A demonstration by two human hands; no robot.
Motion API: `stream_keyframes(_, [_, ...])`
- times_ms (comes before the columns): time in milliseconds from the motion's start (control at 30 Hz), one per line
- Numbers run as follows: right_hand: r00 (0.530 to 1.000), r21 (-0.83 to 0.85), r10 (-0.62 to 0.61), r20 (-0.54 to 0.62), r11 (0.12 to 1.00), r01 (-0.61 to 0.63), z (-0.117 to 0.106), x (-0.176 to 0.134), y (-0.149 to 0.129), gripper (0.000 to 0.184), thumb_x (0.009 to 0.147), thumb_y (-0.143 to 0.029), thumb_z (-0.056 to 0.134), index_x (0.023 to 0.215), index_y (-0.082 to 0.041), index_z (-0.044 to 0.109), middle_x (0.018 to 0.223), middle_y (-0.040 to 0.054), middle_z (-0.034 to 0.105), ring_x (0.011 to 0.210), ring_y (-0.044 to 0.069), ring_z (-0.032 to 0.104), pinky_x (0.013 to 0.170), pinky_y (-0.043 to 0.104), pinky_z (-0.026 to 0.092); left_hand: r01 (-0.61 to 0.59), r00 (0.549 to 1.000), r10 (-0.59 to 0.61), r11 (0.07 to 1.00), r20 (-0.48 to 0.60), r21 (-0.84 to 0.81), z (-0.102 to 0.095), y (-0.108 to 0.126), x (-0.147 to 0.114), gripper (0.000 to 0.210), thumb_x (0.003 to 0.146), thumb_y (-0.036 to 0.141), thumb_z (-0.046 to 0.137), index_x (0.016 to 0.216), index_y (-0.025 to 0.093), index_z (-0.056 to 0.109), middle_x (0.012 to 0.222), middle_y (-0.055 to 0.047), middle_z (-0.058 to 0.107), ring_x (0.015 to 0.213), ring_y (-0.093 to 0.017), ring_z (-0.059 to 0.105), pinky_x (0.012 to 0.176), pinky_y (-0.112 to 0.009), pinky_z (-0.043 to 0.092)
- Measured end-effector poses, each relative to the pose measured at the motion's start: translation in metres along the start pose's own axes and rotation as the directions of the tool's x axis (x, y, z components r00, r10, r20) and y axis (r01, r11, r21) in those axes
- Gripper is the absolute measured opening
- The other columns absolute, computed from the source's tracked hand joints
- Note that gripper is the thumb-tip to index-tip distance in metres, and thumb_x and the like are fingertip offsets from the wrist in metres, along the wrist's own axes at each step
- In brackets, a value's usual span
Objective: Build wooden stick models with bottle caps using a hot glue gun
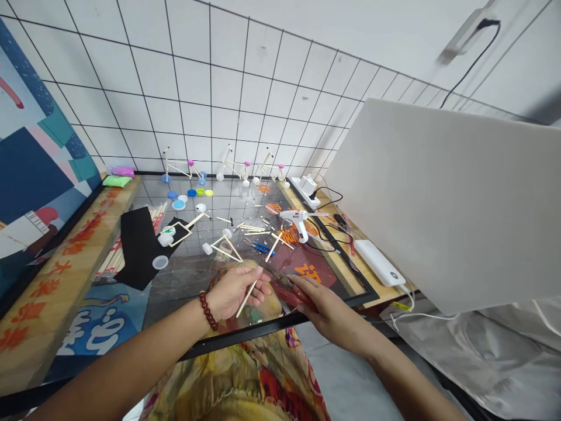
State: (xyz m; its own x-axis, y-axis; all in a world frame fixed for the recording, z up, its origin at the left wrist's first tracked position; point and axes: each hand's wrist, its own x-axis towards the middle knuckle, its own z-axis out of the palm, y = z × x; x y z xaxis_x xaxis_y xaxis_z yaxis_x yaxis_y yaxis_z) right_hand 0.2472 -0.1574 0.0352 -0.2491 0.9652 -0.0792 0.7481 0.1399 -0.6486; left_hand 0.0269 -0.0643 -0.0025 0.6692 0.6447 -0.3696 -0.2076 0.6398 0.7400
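Note:
My left hand, with a beaded bracelet at the wrist, pinches a thin wooden stick that slants down past the fingers. Close on its right, my right hand is wrapped round red-handled pliers. Their dark jaws point toward the fingertips of my left hand; whether they touch the stick I cannot tell. Just beyond the hands stands a small stick frame with white bottle-cap wheels. Blue tweezers or a similar blue tool and cut sticks lie behind the pliers.
A white glue gun lies right of the sticks, near a power strip and a white power bank. Stick bicycles line the wall grid. Black cloth and bottle caps are left. A large white panel blocks the right.

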Motion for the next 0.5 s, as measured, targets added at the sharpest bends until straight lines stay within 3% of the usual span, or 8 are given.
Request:
stream_keyframes(300, [0.999, -0.018, 0.042, 0.032, 0.999, -0.041, 0.0, -0.0045, -0.0045, 0.057, 0.094, -0.027, 0.051, 0.15, -0.02, 0.042, 0.145, 0.0163, 0.051, 0.134, 0.029, 0.052, 0.114, 0.05, 0.041, -0.037, 0.999, 0.037, 0.999, -0.015, -0.015, 0.002, 0.0038, -0.0014, 0.024, 0.081, 0.028, 0.079, 0.084, 0.007, 0.068, 0.067, -0.007, 0.068, 0.051, -0.011, 0.061, 0.045, -0.018, 0.048])
stream_keyframes(500, [1.0, -0.012, -0.002, 0.01, 1.0, 0.003, 0.0024, -0.0043, -0.0044, 0.054, 0.094, -0.025, 0.051, 0.148, -0.023, 0.045, 0.139, 0.0149, 0.056, 0.129, 0.028, 0.055, 0.111, 0.047, 0.045, -0.027, 0.998, 0.027, 1.0, -0.061, -0.003, 0.0037, 0.0017, -0.0005, 0.02, 0.084, 0.025, 0.076, 0.082, 0.007, 0.068, 0.066, -0.006, 0.067, 0.049, -0.009, 0.058, 0.043, -0.017, 0.043])
